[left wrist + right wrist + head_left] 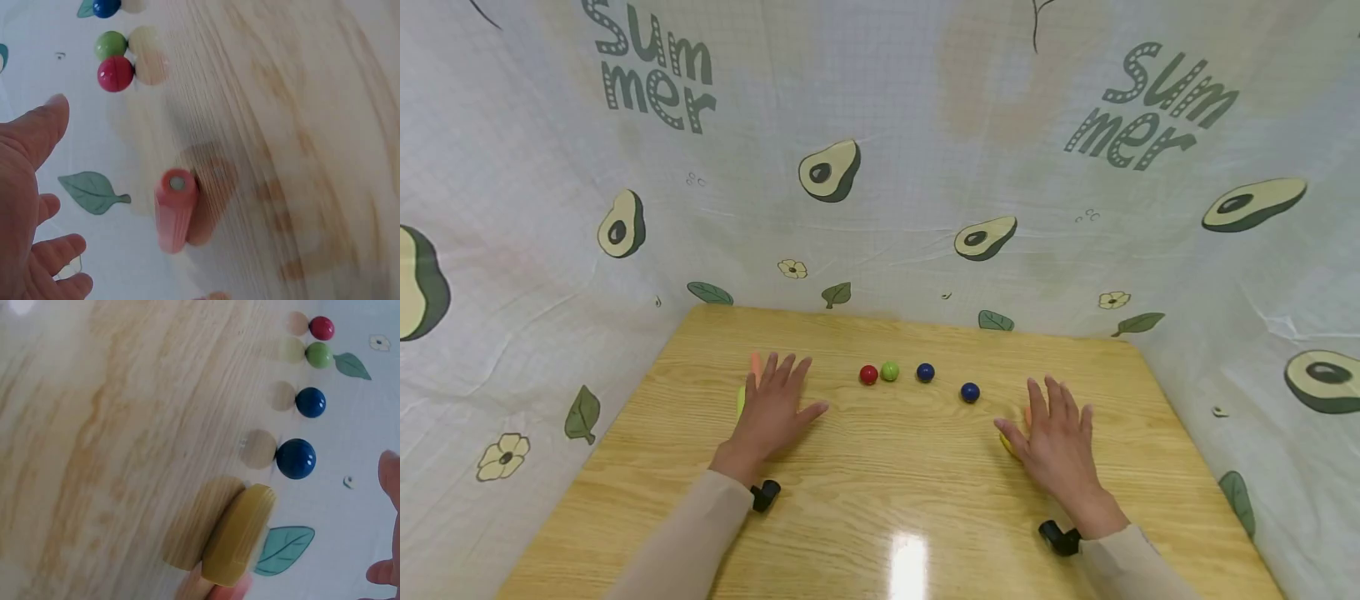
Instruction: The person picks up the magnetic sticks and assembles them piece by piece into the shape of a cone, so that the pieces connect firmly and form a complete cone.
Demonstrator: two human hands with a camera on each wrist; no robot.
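My left hand (775,412) is held over the left part of the table, fingers spread, with nothing in its grasp. Partly covered by it are a salmon-pink stick-like piece (756,365) and a yellow-green piece (741,402). Seen from the left wrist, the pink piece (174,215) has ribbed sides and a round grey spot on its end. On the right, my right hand (1060,446) also has extended fingers and holds nothing. Beneath it show a yellow ribbed piece (239,536) and a pink-orange piece (230,590), both partly hidden by the hand in the head view.
Toward the back of the wooden table (865,483) lie a red ball (868,375), a green ball (890,371) beside it, and two dark blue balls, one (926,372) left of the other (970,392). A white printed cloth (895,208) surrounds the table's back and sides.
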